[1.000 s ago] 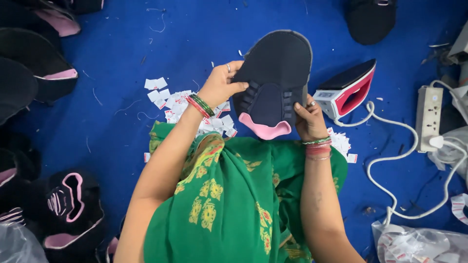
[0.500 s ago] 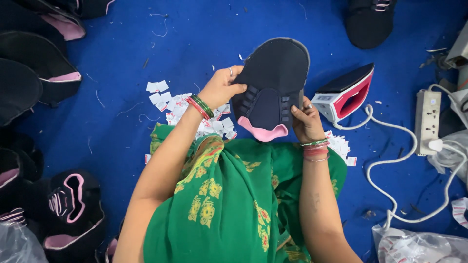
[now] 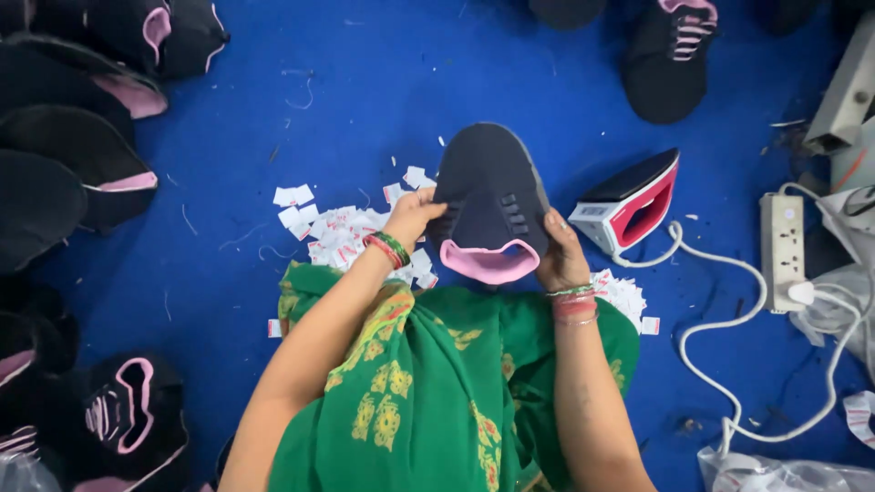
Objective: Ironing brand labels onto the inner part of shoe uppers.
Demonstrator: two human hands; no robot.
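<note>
Both my hands hold a dark navy shoe upper (image 3: 488,187) with a pink collar lining at its near end, raised above the blue floor in front of my lap. My left hand (image 3: 413,215) grips its left edge, and my right hand (image 3: 561,256) grips the right edge near the pink lining. Bangles sit on both wrists. Green patterned cloth (image 3: 437,392) covers my lap below. A scatter of small white paper tags (image 3: 342,232) lies on the floor just under my left hand.
A red and white electric iron (image 3: 629,202) rests on the floor to the right, its white cord running to a power strip (image 3: 782,251). Black and pink shoe uppers are piled at the left (image 3: 73,164) and at top right (image 3: 670,55). Clear plastic bag at bottom right (image 3: 784,474).
The shoe upper has tipped slightly lower and closer to my lap; my hands keep the same grip. The view has shifted a little.
</note>
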